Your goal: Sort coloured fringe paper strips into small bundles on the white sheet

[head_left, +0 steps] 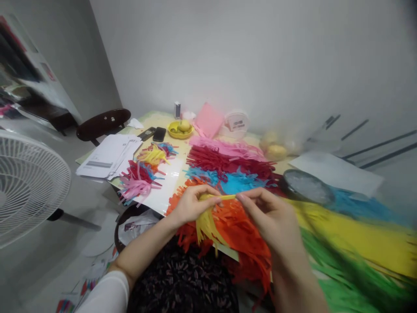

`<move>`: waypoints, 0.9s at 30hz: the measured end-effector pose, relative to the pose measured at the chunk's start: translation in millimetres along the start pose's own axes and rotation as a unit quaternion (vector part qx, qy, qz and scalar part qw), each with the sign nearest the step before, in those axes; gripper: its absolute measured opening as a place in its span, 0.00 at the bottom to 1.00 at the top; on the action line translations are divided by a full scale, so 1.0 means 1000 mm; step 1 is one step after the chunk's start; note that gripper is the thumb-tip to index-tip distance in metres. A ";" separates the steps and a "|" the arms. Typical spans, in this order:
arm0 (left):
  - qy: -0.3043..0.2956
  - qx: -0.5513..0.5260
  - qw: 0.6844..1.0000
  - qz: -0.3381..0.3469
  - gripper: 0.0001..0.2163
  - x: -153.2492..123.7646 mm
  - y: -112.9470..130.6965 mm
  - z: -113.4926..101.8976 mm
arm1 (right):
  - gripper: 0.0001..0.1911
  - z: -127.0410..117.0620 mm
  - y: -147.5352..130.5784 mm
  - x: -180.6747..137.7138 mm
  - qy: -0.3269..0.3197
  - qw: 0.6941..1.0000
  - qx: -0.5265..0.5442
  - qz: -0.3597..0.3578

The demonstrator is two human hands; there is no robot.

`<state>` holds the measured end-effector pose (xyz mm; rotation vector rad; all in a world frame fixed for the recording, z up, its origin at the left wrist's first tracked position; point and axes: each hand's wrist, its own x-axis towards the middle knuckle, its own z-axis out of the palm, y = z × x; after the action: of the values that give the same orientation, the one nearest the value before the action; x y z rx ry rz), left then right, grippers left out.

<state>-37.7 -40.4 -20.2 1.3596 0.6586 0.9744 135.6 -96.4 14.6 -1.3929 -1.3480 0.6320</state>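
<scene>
My left hand (192,204) pinches the top of a yellow fringed paper tassel (206,226), whose strips hang down below the fingers. A thin rolled yellow end stretches to the right from it, and the fingertips of my right hand (270,213) close on that end. Both hands are above a heap of orange fringed paper (241,226). Behind them lie rows of blue (241,180), dark red (224,161) and pink fringed paper (228,148). Finished-looking tassels in mixed colours (140,178) are piled to the left.
A stack of printed papers (107,156), two dark phones (159,134) and a yellow fruit bowl (180,130) stand on the table. Yellow (361,230) and green paper (339,269) lie at right. A white fan (29,187) is at left, beyond it a dark chair (104,124).
</scene>
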 end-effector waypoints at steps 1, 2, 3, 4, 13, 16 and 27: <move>0.004 -0.015 1.000 -0.008 0.14 0.000 0.000 -0.001 | 0.13 0.004 -0.001 -0.001 0.012 1.000 0.002 -0.006; 0.012 -0.030 0.999 -0.015 0.15 -0.001 -0.001 -0.002 | 0.13 0.008 -0.001 -0.002 0.029 0.999 0.002 -0.015; 0.023 -0.042 0.999 -0.023 0.16 -0.003 -0.004 -0.004 | 0.12 0.014 -0.001 -0.004 0.051 0.998 0.001 -0.026; 0.032 -0.048 0.998 -0.027 0.17 -0.005 -0.007 -0.005 | 0.12 0.021 0.001 -0.006 0.070 0.997 -0.001 -0.036; 0.211 0.347 0.912 0.059 0.10 -0.059 -0.004 -0.120 | 0.17 0.077 0.028 -0.028 -0.094 0.994 -0.026 -0.051; 0.421 0.521 0.738 0.085 0.12 -0.073 0.007 -0.163 | 0.22 0.088 0.032 -0.033 -0.098 0.995 -0.008 -0.020; 0.180 0.691 0.696 -0.074 0.10 -0.059 -0.087 -0.192 | 0.22 0.060 0.046 -0.036 -0.062 0.998 0.001 0.022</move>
<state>-214.1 8.5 -139.4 2.3331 2.0320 0.4947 90.6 -102.4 -55.7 -1.4043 -1.4167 0.7600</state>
